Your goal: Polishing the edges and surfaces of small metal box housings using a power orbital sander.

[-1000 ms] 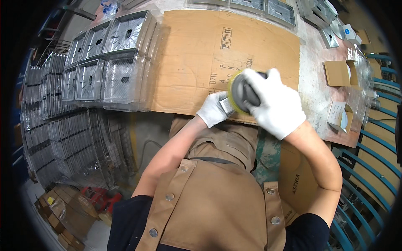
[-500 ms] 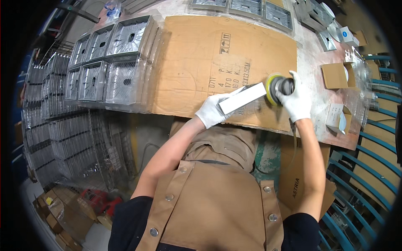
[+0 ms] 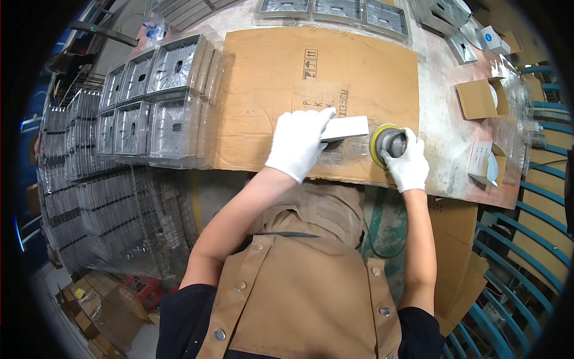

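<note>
With the white-gloved left hand (image 3: pixel 296 143) pinching a pale oblong bar (image 3: pixel 349 127) rightward, the white-gloved right hand (image 3: pixel 411 164), clasping a round grey-and-yellow sander (image 3: pixel 390 142), should press evenly.

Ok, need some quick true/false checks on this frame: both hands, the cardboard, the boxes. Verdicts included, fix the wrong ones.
1. The right hand holds a round sander. True.
2. The left hand is empty. False: the left hand holds a rectangular metal piece.
3. A cardboard sheet lies on the table. True.
4. Both gloves are black. False: they are white.
5. The two open boxes sit left of the cardboard sheet. False: they sit to its right.
</note>
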A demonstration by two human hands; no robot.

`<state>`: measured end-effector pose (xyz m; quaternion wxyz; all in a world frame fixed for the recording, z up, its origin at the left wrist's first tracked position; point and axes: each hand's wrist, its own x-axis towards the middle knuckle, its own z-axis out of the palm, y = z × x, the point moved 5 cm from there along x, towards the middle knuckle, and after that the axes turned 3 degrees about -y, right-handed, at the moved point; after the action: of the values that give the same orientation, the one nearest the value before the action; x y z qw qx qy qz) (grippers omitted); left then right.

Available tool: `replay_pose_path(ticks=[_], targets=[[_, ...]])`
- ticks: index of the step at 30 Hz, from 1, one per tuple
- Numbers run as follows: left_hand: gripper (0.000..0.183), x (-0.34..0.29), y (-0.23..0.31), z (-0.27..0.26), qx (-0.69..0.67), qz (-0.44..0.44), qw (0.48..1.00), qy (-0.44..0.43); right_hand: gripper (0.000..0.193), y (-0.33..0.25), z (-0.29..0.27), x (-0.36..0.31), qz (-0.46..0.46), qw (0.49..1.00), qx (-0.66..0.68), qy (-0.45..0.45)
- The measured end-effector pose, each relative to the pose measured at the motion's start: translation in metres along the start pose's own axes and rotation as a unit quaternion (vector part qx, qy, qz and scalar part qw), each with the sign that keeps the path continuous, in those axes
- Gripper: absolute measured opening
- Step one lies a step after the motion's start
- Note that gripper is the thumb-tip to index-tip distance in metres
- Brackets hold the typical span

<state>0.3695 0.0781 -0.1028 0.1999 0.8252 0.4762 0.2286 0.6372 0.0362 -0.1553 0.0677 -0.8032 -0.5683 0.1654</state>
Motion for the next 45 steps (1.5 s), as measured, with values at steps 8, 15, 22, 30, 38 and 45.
replay_pose_path(ticks=[8,15,22,30,38,45], targets=[[0.042,0.023,-0.004,0.039,0.101,-0.086,0.985,-0.114,0.070,-0.018,-0.038,-0.017,-0.033,0.999,0.038,-0.011],[0.026,0.024,-0.008,0.045,0.091,-0.108,0.983,-0.118,0.067,-0.106,-0.088,-0.046,-0.153,0.987,-0.001,-0.056],[0.004,0.024,-0.012,0.041,0.054,-0.099,0.987,-0.118,0.061,-0.123,-0.077,-0.050,-0.191,0.977,-0.027,-0.090],[0.004,0.026,-0.013,0.043,0.044,-0.086,0.989,-0.108,0.059,-0.129,-0.078,-0.040,-0.183,0.980,-0.028,-0.078],[0.004,0.028,-0.014,0.045,0.053,-0.057,0.993,-0.092,0.061,-0.123,-0.083,-0.040,-0.184,0.981,-0.037,-0.048],[0.008,0.027,-0.015,0.048,0.076,-0.061,0.990,-0.100,0.061,-0.118,-0.083,-0.047,-0.149,0.984,-0.041,-0.090]])
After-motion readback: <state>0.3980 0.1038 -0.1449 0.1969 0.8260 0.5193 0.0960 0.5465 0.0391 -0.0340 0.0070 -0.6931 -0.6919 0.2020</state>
